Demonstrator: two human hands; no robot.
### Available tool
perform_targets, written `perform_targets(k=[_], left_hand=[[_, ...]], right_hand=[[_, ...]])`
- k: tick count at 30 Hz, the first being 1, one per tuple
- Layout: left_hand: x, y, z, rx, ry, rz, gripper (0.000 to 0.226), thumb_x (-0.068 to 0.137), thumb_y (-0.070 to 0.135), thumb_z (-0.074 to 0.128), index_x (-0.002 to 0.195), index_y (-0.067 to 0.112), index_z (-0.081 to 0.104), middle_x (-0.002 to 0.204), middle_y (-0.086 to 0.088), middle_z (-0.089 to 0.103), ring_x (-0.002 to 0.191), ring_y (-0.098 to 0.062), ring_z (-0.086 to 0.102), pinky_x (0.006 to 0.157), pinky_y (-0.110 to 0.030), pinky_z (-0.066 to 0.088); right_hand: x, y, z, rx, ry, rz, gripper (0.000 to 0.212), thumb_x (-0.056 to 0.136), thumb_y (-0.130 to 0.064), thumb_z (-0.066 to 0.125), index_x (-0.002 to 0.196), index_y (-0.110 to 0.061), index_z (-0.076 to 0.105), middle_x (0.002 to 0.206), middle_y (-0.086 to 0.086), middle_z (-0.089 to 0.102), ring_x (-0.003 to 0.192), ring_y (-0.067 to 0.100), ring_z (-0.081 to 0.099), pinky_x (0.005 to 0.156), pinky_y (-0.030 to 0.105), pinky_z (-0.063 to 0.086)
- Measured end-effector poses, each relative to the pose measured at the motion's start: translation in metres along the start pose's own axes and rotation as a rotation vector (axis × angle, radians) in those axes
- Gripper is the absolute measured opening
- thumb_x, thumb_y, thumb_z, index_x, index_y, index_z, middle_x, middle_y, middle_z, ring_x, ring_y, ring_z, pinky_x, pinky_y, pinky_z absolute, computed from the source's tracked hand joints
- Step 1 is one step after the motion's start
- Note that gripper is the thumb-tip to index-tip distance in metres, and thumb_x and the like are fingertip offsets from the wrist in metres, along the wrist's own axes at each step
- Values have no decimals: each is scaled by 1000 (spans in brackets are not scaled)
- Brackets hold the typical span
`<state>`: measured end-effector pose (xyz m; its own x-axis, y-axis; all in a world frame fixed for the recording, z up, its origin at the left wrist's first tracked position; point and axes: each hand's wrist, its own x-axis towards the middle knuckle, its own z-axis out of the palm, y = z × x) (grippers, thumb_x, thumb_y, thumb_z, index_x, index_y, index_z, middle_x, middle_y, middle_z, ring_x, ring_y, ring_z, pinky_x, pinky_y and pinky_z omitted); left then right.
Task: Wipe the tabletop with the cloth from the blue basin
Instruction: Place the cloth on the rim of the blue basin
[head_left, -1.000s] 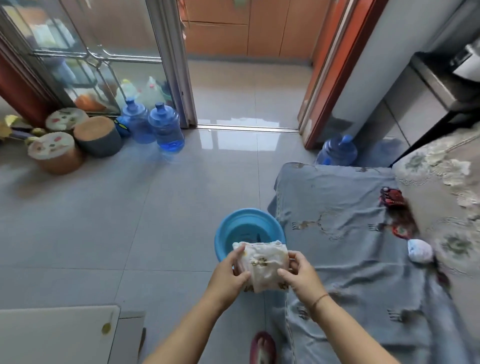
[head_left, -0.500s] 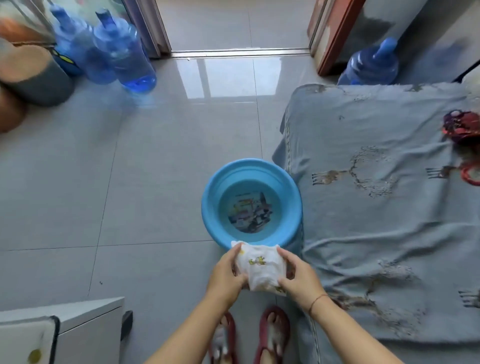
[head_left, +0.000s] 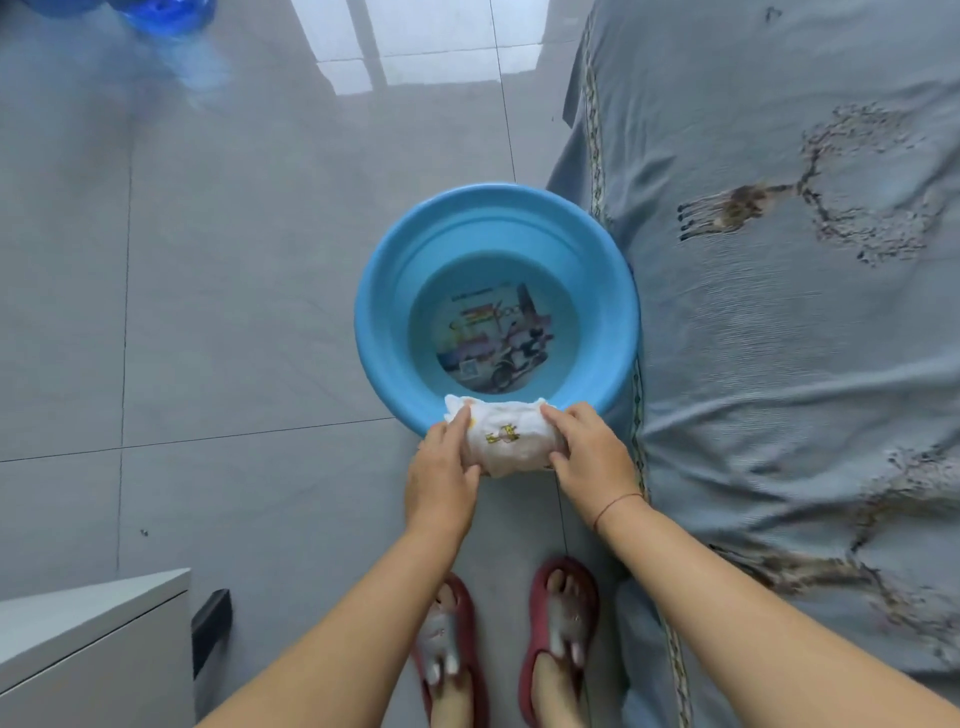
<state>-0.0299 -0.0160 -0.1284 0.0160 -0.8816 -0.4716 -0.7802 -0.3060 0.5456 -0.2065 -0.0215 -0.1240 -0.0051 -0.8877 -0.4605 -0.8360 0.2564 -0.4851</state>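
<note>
A round blue basin (head_left: 395, 291) stands on the grey tiled floor, with shallow water and a printed picture on its bottom. A folded white cloth (head_left: 506, 439) with a small yellow print hangs over the basin's near rim. My left hand (head_left: 441, 467) grips the cloth's left end and my right hand (head_left: 589, 457) grips its right end. A white tabletop corner (head_left: 78, 618) shows at the lower left, apart from my hands.
A bed or sofa under a grey-blue patterned cover (head_left: 805, 338) fills the right side, touching the basin. A blue water jug (head_left: 166, 15) sits at the top left. My feet in red slippers (head_left: 506, 644) stand just behind the basin.
The view has tilted down and closer to the basin. Both hands have lowered the cloth toward the basin's near rim and rolled it tighter.
</note>
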Motion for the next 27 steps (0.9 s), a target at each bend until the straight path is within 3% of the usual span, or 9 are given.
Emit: perform_targets(k=[3,6,9,11,14,16,22,24,27], left_hand=[[5,-5,3,347,129,41,58,78,26,70,132,35,49,133,-3,39,114,-26,43,91,-36,34],[5,-4,6,462,142,186,57,74,24,71,128,30,52,139,-3,42,126,-25,39,101,-35,23],[7,-2,12,475,116,435,61,62,19,83,119,16,63,128,-6,60,122,-28,54,106,-46,37],[13,-3,14,461,125,536,59,59,19,87,114,12,67,115,-4,67,113,-26,62,101,-48,44],[20,-4,18,404,172,582,44,63,14,87,104,11,72,101,-3,71,98,-24,68,94,-44,50],[21,-6,21,400,174,592,39,64,10,86,100,10,72,99,-3,72,95,-23,69,92,-43,52],[19,-2,24,405,147,530,42,64,9,86,103,11,72,103,-2,72,100,-22,68,94,-43,51],[14,3,18,480,6,448,57,73,20,80,127,13,60,129,-2,61,123,-21,55,110,-42,36],[12,5,8,479,-106,368,71,91,39,57,150,19,23,157,0,23,146,-18,16,119,-36,0]], right_hand=[[5,6,7,-93,96,-28,50,74,-7,68,122,-21,61,110,8,49,104,28,49,94,38,34],[1,7,11,-185,105,-112,63,68,-10,70,128,-24,56,131,7,47,124,28,42,104,40,21],[-3,3,19,-295,28,-280,80,67,-16,76,139,-24,43,148,-1,39,139,20,32,115,44,9],[-1,0,25,-314,36,-328,76,66,-13,77,136,-21,48,142,-3,48,134,19,40,114,47,15],[6,-1,31,-324,185,-336,56,60,-5,80,114,-16,67,113,-2,68,109,20,63,102,51,35],[10,2,37,-327,254,-354,47,59,-4,80,103,-17,71,103,-3,71,101,19,67,100,47,40],[12,1,42,-356,294,-364,42,60,-4,79,99,-16,70,101,-1,71,101,19,66,104,44,27],[9,-5,36,-425,162,-293,55,64,-12,79,117,-17,64,120,1,64,117,20,58,111,45,26],[6,-13,22,-432,-47,-218,77,83,-33,63,148,-22,23,154,0,25,143,16,20,117,41,0]])
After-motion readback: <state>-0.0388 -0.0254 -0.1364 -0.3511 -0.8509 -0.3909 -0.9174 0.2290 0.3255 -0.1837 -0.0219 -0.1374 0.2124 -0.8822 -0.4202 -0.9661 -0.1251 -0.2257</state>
